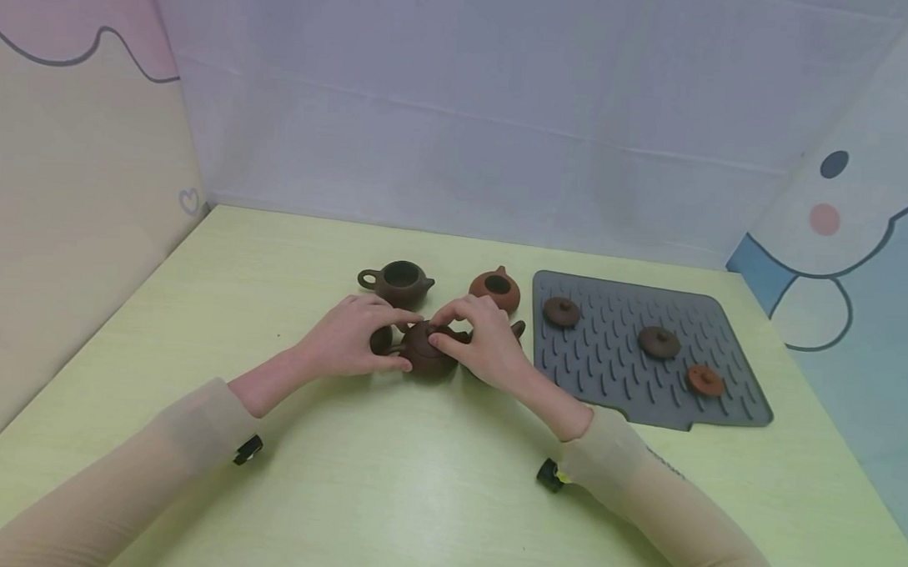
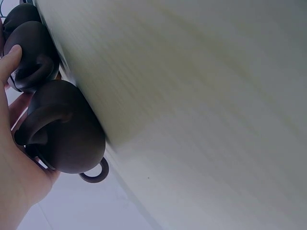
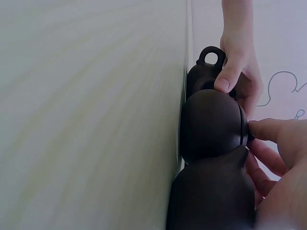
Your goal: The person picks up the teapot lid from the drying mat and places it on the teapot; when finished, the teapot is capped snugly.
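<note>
A dark brown teapot [image 1: 427, 362] stands on the table between both hands, a lid [image 3: 243, 125] seated on its top. My left hand [image 1: 350, 338] holds this teapot at its handle side, thumb on the near side and fingers round the back. From above, my right hand [image 1: 489, 341] pinches the lid's knob with thumb and fingertips. A second dark teapot [image 2: 67, 129] sits under the left palm, mostly hidden from the head view. Beneath the right hand is another dark teapot [image 3: 211, 199], its spout pointing at the middle one.
Behind the hands stand a lidless dark teapot [image 1: 401, 286] and a lidless reddish teapot [image 1: 495, 290]. On the right lies a grey ridged mat [image 1: 601, 364] with two dark lids [image 1: 561, 311] and an orange-brown lid [image 1: 705, 381]. A pale curtain [image 1: 467, 117] closes the table's back.
</note>
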Tool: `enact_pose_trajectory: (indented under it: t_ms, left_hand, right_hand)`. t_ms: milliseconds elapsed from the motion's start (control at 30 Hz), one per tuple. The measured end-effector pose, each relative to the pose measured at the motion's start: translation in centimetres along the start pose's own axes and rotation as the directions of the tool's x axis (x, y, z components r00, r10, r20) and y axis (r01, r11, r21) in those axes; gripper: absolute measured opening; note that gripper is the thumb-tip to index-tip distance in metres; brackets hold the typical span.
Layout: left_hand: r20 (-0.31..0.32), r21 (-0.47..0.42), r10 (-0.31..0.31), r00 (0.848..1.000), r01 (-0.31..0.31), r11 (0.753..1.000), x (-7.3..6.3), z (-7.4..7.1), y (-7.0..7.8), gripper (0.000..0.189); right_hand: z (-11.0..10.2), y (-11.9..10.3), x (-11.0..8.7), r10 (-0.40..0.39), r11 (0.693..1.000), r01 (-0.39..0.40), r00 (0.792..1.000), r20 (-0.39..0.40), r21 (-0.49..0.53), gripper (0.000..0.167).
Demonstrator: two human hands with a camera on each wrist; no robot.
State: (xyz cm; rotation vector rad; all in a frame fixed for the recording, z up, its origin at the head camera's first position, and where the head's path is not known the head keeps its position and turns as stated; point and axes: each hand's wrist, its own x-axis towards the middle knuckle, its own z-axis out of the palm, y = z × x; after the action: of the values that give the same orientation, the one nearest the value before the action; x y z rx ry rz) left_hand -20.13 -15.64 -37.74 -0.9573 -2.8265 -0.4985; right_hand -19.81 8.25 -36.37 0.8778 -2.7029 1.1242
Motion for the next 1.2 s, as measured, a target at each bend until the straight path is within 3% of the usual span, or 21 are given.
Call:
enact_pose_trajectory:
  t_ms: [433, 633, 800, 1033, 1200]
  left_hand:
    - [-0.006, 0.016, 0.006, 1.0, -0.006, 1.0, 0.0, -0.1, 0.1, 0.065]
    - [-0.048, 0.073, 0.03, 0.998, -0.026, 0.997, 0.0, -0.1, 0.0, 0.068]
    - [-0.094, 0.065, 0.042, 0.995, -0.036, 0.997, 0.1, -0.1, 0.2, 0.069]
    - [-0.141, 0.066, 0.094, 0.985, -0.085, 0.994, 1.0, 0.3, 0.8, 0.069]
    - [-0.172, 0.097, 0.169, 0.97, -0.154, 0.983, 1.7, 0.4, 1.7, 0.068]
  right_hand:
    - [-0.2, 0.2, -0.1, -0.001, 1.0, 0.001, 1.0, -0.009, 0.01, 0.015]
    - [-0.7, 0.7, -0.1, -0.028, 1.0, 0.028, 0.999, -0.037, 0.001, 0.017]
    - [-1.4, 1.3, -0.1, -0.033, 0.999, 0.033, 0.997, -0.069, 0.001, 0.018]
    - [-2.3, 2.5, -0.4, -0.044, 0.999, 0.044, 0.991, -0.126, 0.002, 0.015]
    - [-3.3, 3.2, -0.7, -0.053, 0.999, 0.052, 0.986, -0.157, -0.012, 0.015]
